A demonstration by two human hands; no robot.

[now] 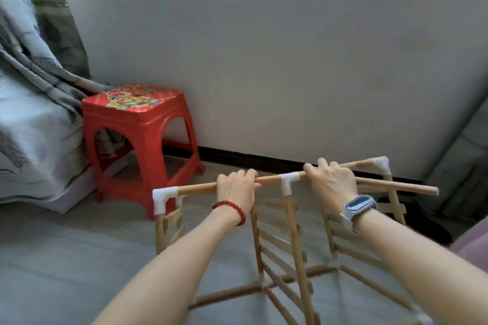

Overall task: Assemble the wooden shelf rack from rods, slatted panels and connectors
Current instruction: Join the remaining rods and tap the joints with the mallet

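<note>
Half-built wooden rack (285, 240) at lower centre, left hand (237, 187) curled around top rod (198, 188), right hand (330, 182) gripping loose rod (396, 185) beside white T-connector (287, 182)

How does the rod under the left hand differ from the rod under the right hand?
The left rod has both ends seated: one in the white corner connector, the other in the white middle connector. The right rod enters only the middle connector; its far end hangs free, short of the right corner connector. The left rod rises toward the middle; the right one slopes down and away. Both are wood, each gripped from above by a hand: left, right.
</note>
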